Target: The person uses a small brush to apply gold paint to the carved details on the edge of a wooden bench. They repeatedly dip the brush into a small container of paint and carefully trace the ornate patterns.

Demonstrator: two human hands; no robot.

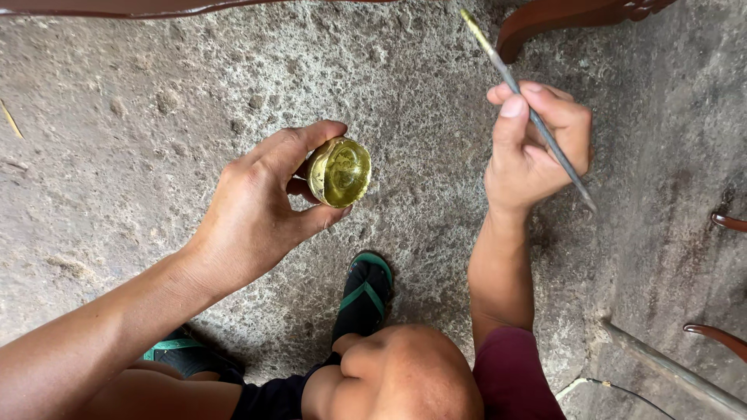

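head: brush (pixel 537 120) in right hand (pixel 537 144), bristles up-left.

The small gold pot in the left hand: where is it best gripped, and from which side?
Grip the gold pot by its round side wall, coming from behind its base as the left hand does. Its open mouth faces the camera and looks wet with gold paint, so fingers should stay off the rim.

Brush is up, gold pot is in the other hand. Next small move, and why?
Probably bring the brush down so its tip dips into the small pot. The right hand holds it raised, tip up and apart from the pot, which the left hand holds open, gold paint showing.
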